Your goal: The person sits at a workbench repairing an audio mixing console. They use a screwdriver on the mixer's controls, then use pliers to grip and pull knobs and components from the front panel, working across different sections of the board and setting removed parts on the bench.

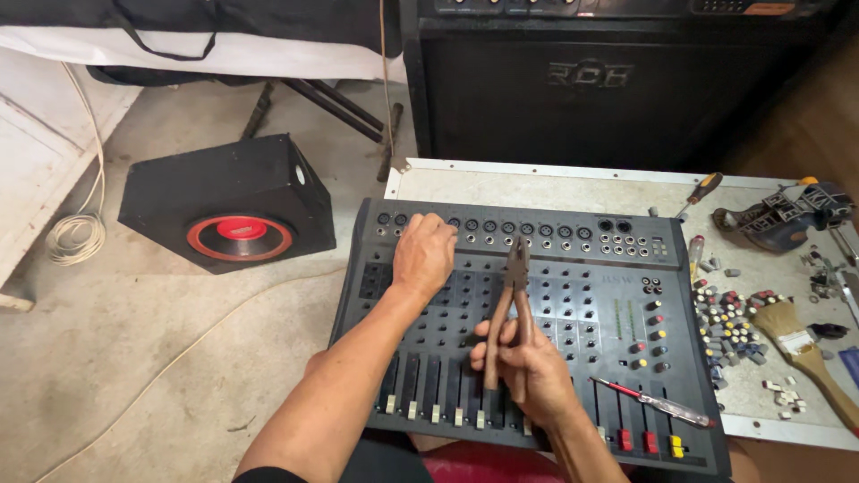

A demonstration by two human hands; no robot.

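Brown-handled pliers (510,309) upright over grey audio mixer (573,295), knobs removed.

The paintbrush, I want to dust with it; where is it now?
In the head view the paintbrush lies at the right edge of the work board, right of the audio mixer, beside the pile of small knobs.

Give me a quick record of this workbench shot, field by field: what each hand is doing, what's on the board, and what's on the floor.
Setting: grey audio mixer lying on a pale board
Left hand: left hand resting on the mixer's upper sockets, holding nothing
Right hand: right hand gripping pliers, jaws pointing toward the socket row
On mixer: red-handled screwdriver lying near the faders
On board: heap of small knobs, paintbrush, orange-handled screwdriver
Floor: black speaker box with red cone, coiled white cable
Behind: large black amplifier cabinet
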